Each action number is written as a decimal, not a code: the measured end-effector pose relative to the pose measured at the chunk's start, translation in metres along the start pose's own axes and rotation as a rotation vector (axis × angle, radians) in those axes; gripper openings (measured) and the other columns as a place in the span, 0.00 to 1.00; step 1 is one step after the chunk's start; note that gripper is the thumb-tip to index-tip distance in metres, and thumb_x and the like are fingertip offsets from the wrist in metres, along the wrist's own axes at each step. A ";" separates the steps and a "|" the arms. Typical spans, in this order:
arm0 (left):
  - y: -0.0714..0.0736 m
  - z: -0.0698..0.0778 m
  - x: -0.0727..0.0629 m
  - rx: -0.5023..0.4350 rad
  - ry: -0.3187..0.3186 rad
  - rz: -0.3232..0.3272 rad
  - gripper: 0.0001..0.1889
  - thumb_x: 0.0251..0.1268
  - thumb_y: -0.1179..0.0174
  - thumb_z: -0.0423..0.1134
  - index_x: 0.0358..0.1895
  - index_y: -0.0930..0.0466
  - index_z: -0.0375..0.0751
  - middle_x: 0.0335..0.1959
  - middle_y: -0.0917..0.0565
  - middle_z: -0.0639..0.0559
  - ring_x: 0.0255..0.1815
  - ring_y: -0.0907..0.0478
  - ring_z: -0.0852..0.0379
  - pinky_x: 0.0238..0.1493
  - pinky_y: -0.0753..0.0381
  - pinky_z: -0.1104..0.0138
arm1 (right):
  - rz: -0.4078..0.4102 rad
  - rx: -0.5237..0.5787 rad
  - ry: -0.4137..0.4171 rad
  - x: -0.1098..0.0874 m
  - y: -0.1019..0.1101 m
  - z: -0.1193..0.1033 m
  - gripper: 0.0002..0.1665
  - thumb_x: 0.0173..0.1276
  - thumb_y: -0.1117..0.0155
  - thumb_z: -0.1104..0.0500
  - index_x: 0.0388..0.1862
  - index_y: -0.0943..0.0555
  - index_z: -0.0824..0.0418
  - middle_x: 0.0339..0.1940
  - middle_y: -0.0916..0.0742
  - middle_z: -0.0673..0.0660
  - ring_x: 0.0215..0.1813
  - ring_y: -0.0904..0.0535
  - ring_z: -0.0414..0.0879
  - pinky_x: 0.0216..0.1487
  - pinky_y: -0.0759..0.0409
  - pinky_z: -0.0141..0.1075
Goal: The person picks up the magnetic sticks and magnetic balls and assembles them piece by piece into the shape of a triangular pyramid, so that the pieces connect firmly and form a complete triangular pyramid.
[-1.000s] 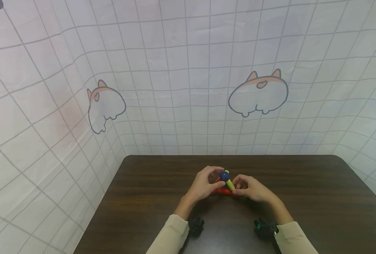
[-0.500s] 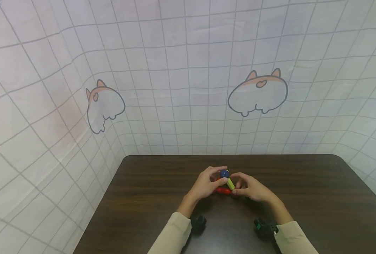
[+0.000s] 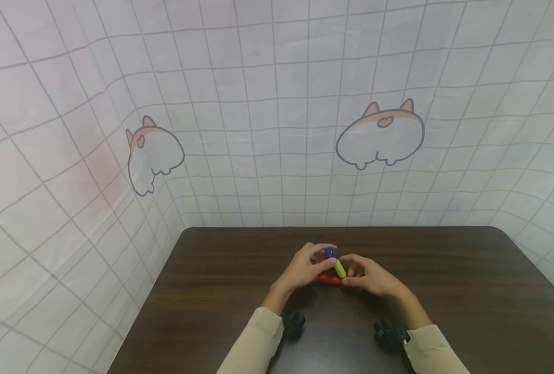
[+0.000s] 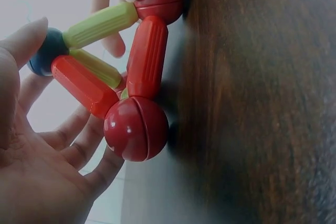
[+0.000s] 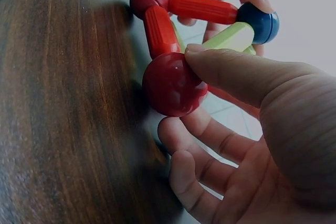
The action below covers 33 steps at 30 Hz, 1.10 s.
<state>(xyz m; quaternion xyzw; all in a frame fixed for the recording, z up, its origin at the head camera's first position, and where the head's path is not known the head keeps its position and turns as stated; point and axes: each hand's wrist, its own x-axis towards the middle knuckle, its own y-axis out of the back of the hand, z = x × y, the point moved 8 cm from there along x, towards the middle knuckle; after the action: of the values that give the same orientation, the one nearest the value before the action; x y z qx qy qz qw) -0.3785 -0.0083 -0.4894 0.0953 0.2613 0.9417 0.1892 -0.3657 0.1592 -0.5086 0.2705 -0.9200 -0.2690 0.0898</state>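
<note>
A small pyramid-like frame of magnetic balls and rods stands on the table in front of me. My left hand (image 3: 302, 267) pinches the blue ball (image 4: 42, 56) at its top between thumb and fingers. My right hand (image 3: 372, 276) holds the near-right red ball (image 5: 170, 87), thumb on its side and fingers curled beneath. A red rod (image 4: 148, 59) joins this ball to another red ball (image 4: 134, 129) at the left. From the blue ball slope a red rod (image 4: 84, 85), a yellow-green rod (image 4: 102, 24) and a second yellow-green rod (image 4: 97, 67) behind. The back corner is mostly hidden by fingers.
The dark wooden table (image 3: 211, 291) lies under both forearms. A white grid-patterned curtain (image 3: 258, 130) with animal drawings hangs behind its far edge. Dark wrist devices sit below the left wrist (image 3: 294, 324) and right wrist (image 3: 389, 332).
The left hand and the blue ball have shifted slightly away from me, the left thumb moving up beside the ball. The right hand stays nearly still at the red ball.
</note>
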 end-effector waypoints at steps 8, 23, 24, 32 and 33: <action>0.000 0.000 0.002 0.024 -0.008 0.003 0.18 0.72 0.39 0.58 0.62 0.21 0.65 0.53 0.24 0.52 0.47 0.25 0.55 0.43 0.23 0.63 | -0.016 0.033 0.020 0.000 -0.001 -0.002 0.41 0.71 0.31 0.58 0.77 0.37 0.67 0.37 0.20 0.60 0.29 0.26 0.40 0.29 0.26 0.32; 0.000 0.010 -0.007 0.096 -0.037 0.057 0.22 0.73 0.41 0.59 0.64 0.22 0.59 0.53 0.24 0.50 0.47 0.24 0.56 0.43 0.22 0.64 | -0.046 -0.014 0.065 -0.001 -0.003 -0.008 0.41 0.73 0.33 0.57 0.80 0.37 0.64 0.41 0.20 0.59 0.27 0.31 0.37 0.28 0.29 0.30; 0.000 0.009 -0.008 0.100 -0.037 0.061 0.21 0.73 0.40 0.59 0.64 0.22 0.59 0.53 0.24 0.50 0.47 0.23 0.56 0.43 0.22 0.64 | -0.048 -0.016 0.063 -0.001 -0.003 -0.008 0.41 0.73 0.33 0.56 0.80 0.37 0.64 0.41 0.20 0.59 0.27 0.31 0.37 0.28 0.29 0.30; 0.002 0.007 -0.012 0.134 -0.055 0.062 0.21 0.71 0.36 0.51 0.66 0.23 0.59 0.52 0.21 0.52 0.49 0.22 0.54 0.46 0.22 0.64 | -0.042 -0.024 0.029 0.000 -0.004 -0.007 0.38 0.73 0.33 0.56 0.78 0.34 0.63 0.42 0.20 0.60 0.28 0.30 0.39 0.29 0.29 0.31; 0.003 0.007 -0.013 0.141 -0.057 0.061 0.22 0.71 0.35 0.49 0.66 0.23 0.59 0.52 0.21 0.52 0.49 0.22 0.55 0.48 0.21 0.63 | -0.041 -0.027 0.024 0.000 -0.004 -0.007 0.38 0.73 0.33 0.56 0.77 0.33 0.63 0.42 0.19 0.60 0.28 0.30 0.39 0.29 0.29 0.31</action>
<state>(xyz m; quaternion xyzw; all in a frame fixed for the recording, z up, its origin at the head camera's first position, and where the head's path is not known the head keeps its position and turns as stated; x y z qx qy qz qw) -0.3658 -0.0125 -0.4831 0.1433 0.3185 0.9232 0.1604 -0.3619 0.1537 -0.5051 0.2912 -0.9095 -0.2798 0.0991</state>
